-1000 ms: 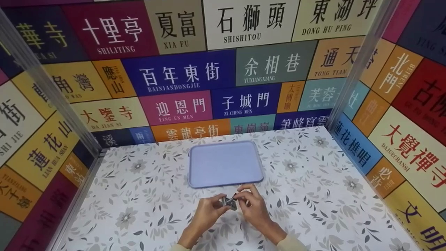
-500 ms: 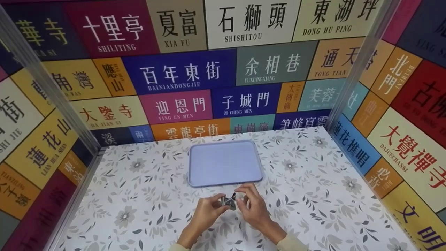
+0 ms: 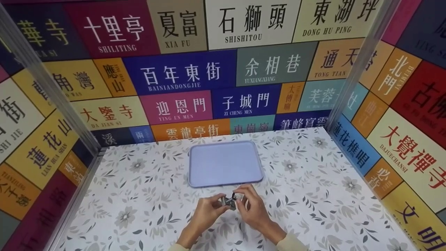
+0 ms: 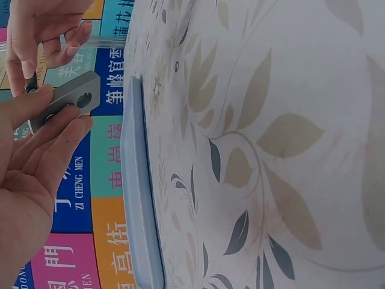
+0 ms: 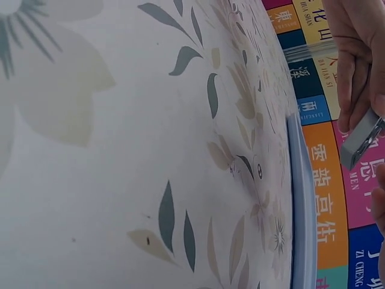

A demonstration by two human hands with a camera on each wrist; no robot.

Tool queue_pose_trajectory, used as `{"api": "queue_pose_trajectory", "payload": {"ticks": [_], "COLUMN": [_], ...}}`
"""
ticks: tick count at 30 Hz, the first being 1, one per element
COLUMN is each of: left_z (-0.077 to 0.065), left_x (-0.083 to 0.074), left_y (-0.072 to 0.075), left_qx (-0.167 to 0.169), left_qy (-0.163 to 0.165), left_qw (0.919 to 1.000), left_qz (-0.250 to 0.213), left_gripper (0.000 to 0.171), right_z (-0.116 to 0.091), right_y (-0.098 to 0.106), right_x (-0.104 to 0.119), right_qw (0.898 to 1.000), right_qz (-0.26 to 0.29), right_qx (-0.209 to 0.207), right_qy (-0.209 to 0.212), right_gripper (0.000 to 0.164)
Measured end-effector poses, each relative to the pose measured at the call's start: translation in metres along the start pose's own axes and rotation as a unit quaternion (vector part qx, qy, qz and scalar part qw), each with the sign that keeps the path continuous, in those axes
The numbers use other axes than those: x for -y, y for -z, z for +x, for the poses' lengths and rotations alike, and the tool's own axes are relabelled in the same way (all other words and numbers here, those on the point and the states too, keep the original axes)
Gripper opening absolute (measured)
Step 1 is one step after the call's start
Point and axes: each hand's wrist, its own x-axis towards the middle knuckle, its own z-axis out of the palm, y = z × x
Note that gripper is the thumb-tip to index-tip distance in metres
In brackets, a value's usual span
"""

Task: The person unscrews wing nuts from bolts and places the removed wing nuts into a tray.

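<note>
My left hand [image 3: 206,213] pinches a small grey metal block [image 4: 71,98] between thumb and fingers, just in front of the tray. In the left wrist view the block has a round hole near its free end. My right hand [image 3: 256,210] faces it from the other side, thumb and index finger pinching a small black piece [image 3: 234,196] at the block's upper right. The fingers hide most of that piece and I cannot tell its kind. One end of the grey block also appears at the edge of the right wrist view, below the left fingers.
A flat lavender tray [image 3: 225,164] with a raised rim lies beyond the hands. The table [image 3: 153,195] wears a white floral leaf-print cover. Panels with colourful place-name signs [image 3: 181,75] enclose it at the back and both sides, with clear strips at the corners.
My right thumb and index finger have shifted slightly around the black piece, which now shows at a different angle. The left hand and the metal block have stayed nearly still.
</note>
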Motion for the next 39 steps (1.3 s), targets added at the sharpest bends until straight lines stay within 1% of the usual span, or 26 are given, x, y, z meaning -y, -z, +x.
{"api": "queue_pose_trajectory", "payload": {"ticks": [4, 7, 11, 16, 21, 25, 28, 35, 39], "left_z": [0.000, 0.000, 0.001, 0.000, -0.001, -0.001, -0.001, 0.000, 0.002], "left_x": [0.001, 0.000, -0.001, 0.000, 0.000, -0.001, -0.001, -0.002, -0.003], "left_y": [-0.001, -0.002, -0.001, -0.001, -0.001, -0.001, -0.001, -0.001, 0.000], "left_qx": [-0.003, -0.002, 0.003, 0.005, 0.004, 0.004, 0.003, 0.004, 0.004], "left_qy": [-0.004, 0.002, 0.011, 0.010, 0.005, 0.001, 0.002, 0.004, 0.006], "left_qw": [1.0000, 1.0000, 0.9999, 0.9999, 0.9999, 0.9999, 0.9999, 0.9996, 0.9997], "left_qz": [0.003, 0.000, 0.001, -0.008, -0.013, -0.010, -0.012, -0.029, -0.022], "left_gripper": [0.035, 0.034, 0.034, 0.034, 0.035, 0.034, 0.035, 0.037, 0.037], "right_z": [0.009, 0.009, 0.001, 0.001, 0.007, 0.011, 0.012, 0.015, 0.018], "right_y": [0.004, 0.004, 0.000, -0.003, -0.003, 0.000, 0.001, 0.001, 0.003], "right_x": [0.017, 0.012, -0.009, -0.009, 0.004, 0.015, 0.017, 0.020, 0.024], "right_qw": [1.000, 1.000, 1.000, 0.999, 0.997, 0.997, 0.997, 0.996, 0.996], "right_qz": [0.008, 0.006, 0.004, 0.006, 0.001, 0.005, 0.008, 0.011, 0.012], "right_qx": [-0.007, -0.004, -0.002, -0.025, -0.059, -0.070, -0.075, -0.084, -0.084], "right_qy": [0.016, 0.025, 0.025, 0.036, 0.055, 0.045, 0.035, 0.034, 0.029], "right_gripper": [0.039, 0.041, 0.041, 0.037, 0.037, 0.035, 0.035, 0.034, 0.032]}}
